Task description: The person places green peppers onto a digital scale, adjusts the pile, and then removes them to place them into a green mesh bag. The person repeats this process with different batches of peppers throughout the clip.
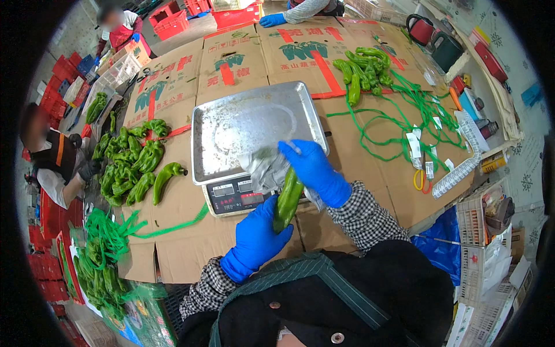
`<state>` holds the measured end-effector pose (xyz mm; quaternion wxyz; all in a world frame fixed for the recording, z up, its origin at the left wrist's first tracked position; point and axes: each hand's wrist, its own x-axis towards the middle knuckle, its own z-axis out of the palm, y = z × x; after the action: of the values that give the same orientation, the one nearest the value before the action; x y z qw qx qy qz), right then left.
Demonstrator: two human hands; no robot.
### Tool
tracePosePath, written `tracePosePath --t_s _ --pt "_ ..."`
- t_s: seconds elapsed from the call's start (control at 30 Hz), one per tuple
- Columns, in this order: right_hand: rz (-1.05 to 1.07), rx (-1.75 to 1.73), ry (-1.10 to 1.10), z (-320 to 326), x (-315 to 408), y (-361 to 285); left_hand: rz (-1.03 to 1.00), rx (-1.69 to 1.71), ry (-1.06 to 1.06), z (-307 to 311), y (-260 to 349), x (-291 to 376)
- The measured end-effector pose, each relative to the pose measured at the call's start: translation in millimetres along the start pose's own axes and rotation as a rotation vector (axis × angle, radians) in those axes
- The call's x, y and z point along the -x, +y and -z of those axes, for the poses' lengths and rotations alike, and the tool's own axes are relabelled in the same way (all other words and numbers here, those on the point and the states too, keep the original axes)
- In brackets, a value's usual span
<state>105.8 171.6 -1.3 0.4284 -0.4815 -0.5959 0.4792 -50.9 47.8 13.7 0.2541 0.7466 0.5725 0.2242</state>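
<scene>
My left hand [259, 239], in a blue glove, holds the lower end of a long green pepper [288, 200]. My right hand [315, 170], gloved too, grips a crumpled greyish cloth [266, 168] at the pepper's upper end; its fingers are partly blurred. Both hands are over the near edge of a digital scale [226, 200] with a metal tray [243, 126]. A pile of green peppers [125, 160] lies left of the scale, with one curved pepper [166, 181] beside it. Another pile [366, 71] lies at the back right.
Flattened cardboard [360, 173] covers the table. Green mesh netting [403, 117], scissors [419, 178] and a strip of labels [455, 173] lie right; more netting [104, 232] lies left. Co-workers stand at the left and far side, one with a gloved hand [272, 20] on the cardboard.
</scene>
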Motion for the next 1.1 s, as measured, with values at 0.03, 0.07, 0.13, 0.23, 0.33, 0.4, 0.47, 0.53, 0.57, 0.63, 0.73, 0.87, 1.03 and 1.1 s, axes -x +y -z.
tracePosePath --t_s 0.03,0.07,0.13,0.23,0.33,0.4,0.47,0.53,0.57,0.63,0.73,0.87,1.03,1.1 --pt "-0.074 -0.146 0.044 5 -3 3 -0.001 0.031 -0.004 2 2 -1" --pt "-0.129 -0.433 0.046 9 -16 25 -0.001 0.063 -0.009 7 6 -3" --pt "-0.071 -0.637 0.016 21 -21 35 0.022 0.147 -0.019 10 8 -3" --pt "-0.154 -0.875 0.02 33 -8 18 0.07 0.282 -0.041 9 6 1" --pt "-0.066 -0.855 0.056 29 2 -9 0.088 0.341 -0.039 5 0 2" --pt "-0.104 -0.827 0.041 28 5 -4 0.079 0.368 -0.022 5 1 2" --pt "-0.088 -0.891 -0.058 19 15 -9 0.06 0.353 -0.01 4 -1 1" --pt "0.237 -0.409 -0.236 5 27 -20 0.054 0.304 0.002 4 -1 2" --pt "0.462 -0.101 -0.243 -4 30 -22 0.056 0.262 0.008 5 2 2" --pt "0.279 -0.058 -0.147 -6 24 -12 0.056 0.159 0.005 7 7 2" --pt "0.043 -0.247 -0.054 -5 17 -7 0.047 -0.002 -0.002 6 11 0" --pt "0.048 -0.325 0.172 -3 16 -14 -0.064 0.304 -0.011 0 -4 -1" --pt "0.137 -0.418 0.25 2 7 -2 0.48 1.241 -0.331 12 -12 -4" --pt "0.286 -0.271 0.208 -2 12 -6 0.533 1.328 -0.199 7 -10 -2"
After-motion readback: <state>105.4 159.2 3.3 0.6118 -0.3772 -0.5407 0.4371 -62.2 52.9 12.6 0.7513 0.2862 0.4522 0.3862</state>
